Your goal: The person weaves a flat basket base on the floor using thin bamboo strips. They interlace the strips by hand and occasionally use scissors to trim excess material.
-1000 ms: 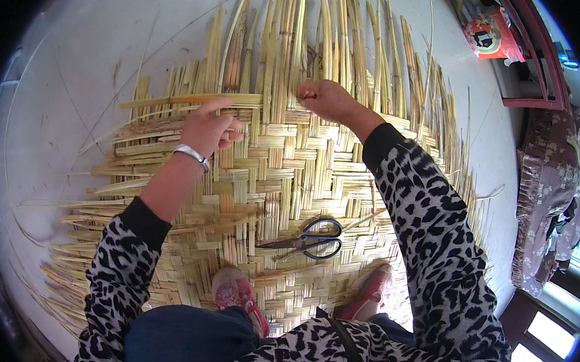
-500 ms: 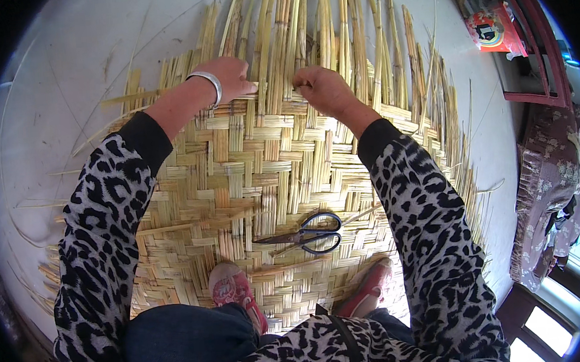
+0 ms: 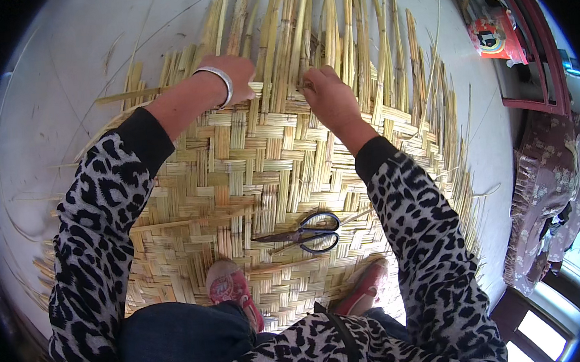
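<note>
A woven mat (image 3: 235, 159) of flat, straw-coloured split-reed strips lies on the floor, its loose strip ends (image 3: 283, 37) fanning out beyond the far edge. My left hand (image 3: 232, 77), with a silver bangle at the wrist, is closed on reed strips at that edge; some of its fingers are hidden. A short way to the right, my right hand (image 3: 332, 104) makes a closed grip at the edge of the weave, pinching a reed strip. Nearer to me, black-handled scissors (image 3: 307, 234) lie on the mat with their blades pointing left.
My pink shoes (image 3: 229, 286) rest on the mat's near part. Pale floor (image 3: 60, 69) surrounds it. To the right are a dark red wooden frame (image 3: 536, 43), a red printed packet (image 3: 497, 35) and a fringed floral cloth (image 3: 549, 183). Loose strips stick out along both sides.
My right hand has shifted slightly right and turned, its forearm drawn a little nearer. The left hand has moved slightly, still at the far edge. The scissors lie as before.
</note>
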Demonstrator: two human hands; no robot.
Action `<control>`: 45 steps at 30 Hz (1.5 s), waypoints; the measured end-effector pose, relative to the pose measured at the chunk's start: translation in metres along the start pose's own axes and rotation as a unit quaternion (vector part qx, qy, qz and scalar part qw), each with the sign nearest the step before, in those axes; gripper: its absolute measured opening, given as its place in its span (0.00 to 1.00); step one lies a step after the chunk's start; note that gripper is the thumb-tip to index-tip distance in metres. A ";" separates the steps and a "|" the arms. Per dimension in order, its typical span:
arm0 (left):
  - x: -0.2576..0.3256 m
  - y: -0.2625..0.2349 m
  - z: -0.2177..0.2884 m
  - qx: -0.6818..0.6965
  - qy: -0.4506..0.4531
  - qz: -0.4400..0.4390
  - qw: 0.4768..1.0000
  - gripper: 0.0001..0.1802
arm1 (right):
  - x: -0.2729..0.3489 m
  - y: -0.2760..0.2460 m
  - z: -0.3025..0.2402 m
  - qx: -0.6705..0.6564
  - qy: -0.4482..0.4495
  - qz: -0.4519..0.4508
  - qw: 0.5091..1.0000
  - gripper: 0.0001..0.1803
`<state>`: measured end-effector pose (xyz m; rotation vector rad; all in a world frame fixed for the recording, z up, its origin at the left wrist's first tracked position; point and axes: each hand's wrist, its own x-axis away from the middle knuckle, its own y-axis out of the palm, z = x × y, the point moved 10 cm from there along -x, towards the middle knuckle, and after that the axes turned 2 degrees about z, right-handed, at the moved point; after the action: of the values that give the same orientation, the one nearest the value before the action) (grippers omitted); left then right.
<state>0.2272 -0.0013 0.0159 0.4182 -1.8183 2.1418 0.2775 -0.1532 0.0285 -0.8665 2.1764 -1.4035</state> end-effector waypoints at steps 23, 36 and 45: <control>0.074 -0.021 -0.045 0.078 -0.090 0.012 0.993 0.11 | -0.035 0.036 -0.131 0.037 -0.160 -0.150 0.975 0.11; 0.048 -0.005 -0.090 0.402 -0.075 0.229 0.883 0.15 | -0.045 0.029 -0.100 0.021 0.031 -0.045 0.998 0.14; -0.019 0.027 -0.084 0.252 -0.123 0.145 0.949 0.23 | -0.036 0.023 -0.074 -0.109 0.142 0.003 0.984 0.14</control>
<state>0.2310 0.0767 -0.0291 0.5834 -1.4975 2.8854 0.2501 -0.0730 0.0383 -0.7704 2.5833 -1.3737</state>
